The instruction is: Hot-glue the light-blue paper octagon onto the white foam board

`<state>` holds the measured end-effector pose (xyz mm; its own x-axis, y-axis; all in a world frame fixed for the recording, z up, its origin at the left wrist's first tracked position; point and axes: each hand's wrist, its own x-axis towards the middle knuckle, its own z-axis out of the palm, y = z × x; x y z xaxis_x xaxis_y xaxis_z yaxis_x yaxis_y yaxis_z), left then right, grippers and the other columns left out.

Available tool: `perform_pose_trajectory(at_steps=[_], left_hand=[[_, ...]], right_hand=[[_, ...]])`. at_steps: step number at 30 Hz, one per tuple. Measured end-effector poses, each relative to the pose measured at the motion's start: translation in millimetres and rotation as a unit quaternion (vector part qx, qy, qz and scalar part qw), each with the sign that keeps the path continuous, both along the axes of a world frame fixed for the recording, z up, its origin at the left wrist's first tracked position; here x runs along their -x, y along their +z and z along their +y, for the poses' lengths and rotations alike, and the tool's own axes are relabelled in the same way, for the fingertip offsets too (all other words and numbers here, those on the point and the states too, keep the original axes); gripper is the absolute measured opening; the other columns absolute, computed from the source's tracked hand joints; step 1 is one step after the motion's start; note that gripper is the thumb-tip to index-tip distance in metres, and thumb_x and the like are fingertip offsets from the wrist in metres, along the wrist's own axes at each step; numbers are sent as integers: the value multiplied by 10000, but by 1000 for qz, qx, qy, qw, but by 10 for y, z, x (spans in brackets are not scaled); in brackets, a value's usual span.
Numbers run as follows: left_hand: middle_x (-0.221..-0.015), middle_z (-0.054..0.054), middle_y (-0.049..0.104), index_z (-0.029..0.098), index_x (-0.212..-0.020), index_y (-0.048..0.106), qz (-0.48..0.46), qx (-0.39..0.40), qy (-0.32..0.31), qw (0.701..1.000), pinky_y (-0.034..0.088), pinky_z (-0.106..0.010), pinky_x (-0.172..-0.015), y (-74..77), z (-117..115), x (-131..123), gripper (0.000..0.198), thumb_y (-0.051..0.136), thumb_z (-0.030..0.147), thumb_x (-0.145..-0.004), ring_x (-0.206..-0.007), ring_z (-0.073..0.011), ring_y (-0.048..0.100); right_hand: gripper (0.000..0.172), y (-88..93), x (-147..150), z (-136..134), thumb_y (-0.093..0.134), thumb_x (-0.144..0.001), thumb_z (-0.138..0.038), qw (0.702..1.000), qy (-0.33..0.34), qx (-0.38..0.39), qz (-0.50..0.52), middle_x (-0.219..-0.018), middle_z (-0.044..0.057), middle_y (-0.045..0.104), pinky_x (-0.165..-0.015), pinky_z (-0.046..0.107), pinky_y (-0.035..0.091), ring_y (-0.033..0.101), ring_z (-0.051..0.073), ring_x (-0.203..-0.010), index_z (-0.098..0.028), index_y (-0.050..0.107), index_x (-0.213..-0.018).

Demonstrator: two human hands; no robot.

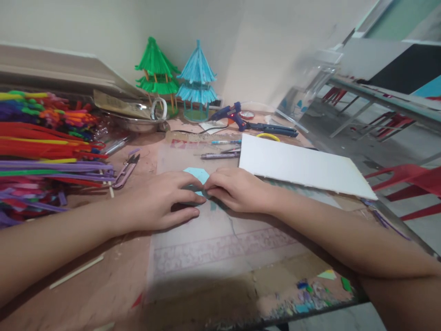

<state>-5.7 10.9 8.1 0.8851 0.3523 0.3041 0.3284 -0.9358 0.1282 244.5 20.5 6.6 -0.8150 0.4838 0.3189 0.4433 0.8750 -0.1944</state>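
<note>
Between the fingertips of both hands, flat on the clear plastic mat [213, 243] over the brown counter [113, 271]: small light-blue cut paper shape [197, 175], far edge peeking out beyond the knuckles. Left hand [161, 200] palm down, fingers [188, 181] curled and nearly closed, tips pressing the near-left part of the blue paper, thumb tucked below. Right hand [237, 188] likewise palm down, fingers [216, 183] bent close together, tips at the paper's right edge, meeting the left fingertips. Pinched or only pressed down: cannot tell.

Just beyond the right fingers, large white rectangular foam board [299, 168], lying flat, near but apart. Beyond both sets of fingers, 2 pens [220, 155] roughly side by side, then a blue hot-glue gun [234, 115]. Farther back, 2 small pagoda models of fringed paper, 1 green [156, 73], 1 light blue [197, 80]. Left of the left fingers, purple-handled thread snips [127, 170], and past them a heap of many-coloured pipe cleaners [44, 151]. Beside the left forearm, thin pale wooden stick [76, 272].
</note>
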Motion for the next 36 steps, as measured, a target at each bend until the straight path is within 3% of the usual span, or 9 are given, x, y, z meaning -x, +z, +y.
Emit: perform_pose_trajectory(at_steps=[6,12,19,26,31,36], left_hand=[[-1219,-120,700,207,-1141,756,-3,5,-1,1000,562,-425,-928,4,2,-3,309,511,356,-1026,-1086,-270,684],[-1243,-123,694,216,-1153,752,3,3,3,1000,559,-436,-939,5,0,1,322,498,366,-1026,-1109,-278,678],[-1208,-104,706,235,-1138,761,6,16,17,1000,561,-412,-943,-1,-2,-4,311,511,377,-1020,-1085,-255,681],[-1205,-112,709,229,-1140,759,6,14,13,1000,567,-423,-941,5,1,0,317,501,372,-1022,-1083,-261,683],[-1220,-113,707,229,-1148,756,3,15,11,1000,564,-417,-950,1,2,3,306,519,370,-1014,-1094,-262,680],[-1214,-108,707,229,-1138,758,10,18,17,1000,567,-407,-940,15,-6,-6,311,510,373,-1018,-1085,-257,684]], right_hand=[[181,5,19,31,453,-1008,-192,999,-30,-21,-4,-883,95,678,-737,313,424,591,217,-830,-168,629,-978],[156,-10,-13,40,480,-1003,-202,999,0,35,20,-872,72,680,-730,288,430,598,195,-815,-168,631,-986],[222,-27,6,116,420,-1009,-192,998,-60,-8,-5,-912,100,687,-771,327,429,584,224,-869,-170,641,-993],[148,-29,-36,113,484,-970,-215,987,-68,44,135,-912,76,706,-730,306,454,618,199,-821,-174,627,-964],[144,-39,-22,110,498,-978,-209,995,-14,66,69,-920,74,714,-759,297,459,633,194,-841,-177,639,-974],[178,-35,-19,124,471,-1003,-197,999,-39,18,32,-936,105,715,-790,320,458,635,222,-886,-163,646,-1006]])
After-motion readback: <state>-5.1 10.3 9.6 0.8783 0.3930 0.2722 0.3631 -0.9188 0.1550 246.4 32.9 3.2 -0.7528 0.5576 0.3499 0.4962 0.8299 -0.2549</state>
